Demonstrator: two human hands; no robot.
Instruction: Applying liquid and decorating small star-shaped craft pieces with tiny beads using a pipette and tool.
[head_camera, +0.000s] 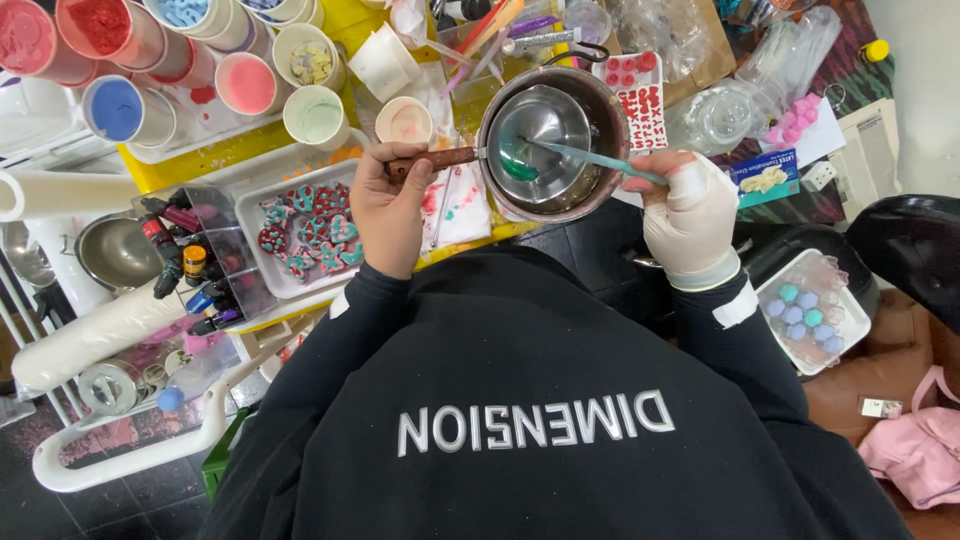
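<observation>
Your left hand (388, 205), bare, has its fingers wrapped tight round the brown wooden handle (440, 160). Your right hand (690, 220), in a white glove, pinches a thin teal stick (590, 158), fingers narrow. Just beside the left hand is a white tray (250, 190) of teal and red heart shapes, and a stained cloth (460, 205) lies under the handle.

The handle runs to a round metal pan (605, 110) on the yellow desk (190, 160), between both hands. A shiny steel bowl (545, 120) sits inside it with a small teal blob (520, 168) at the near wall, glossy and probably soft or melted. The stick's tip reaches into the bowl.

The step looks like stirring or scooping the teal stuff. The next move calls for a steady handle and the stick tip kept low against the bowl wall.

Further off are paper cups (315, 115) of pink, blue and red powder or chips. Clear bags are at far right.
</observation>
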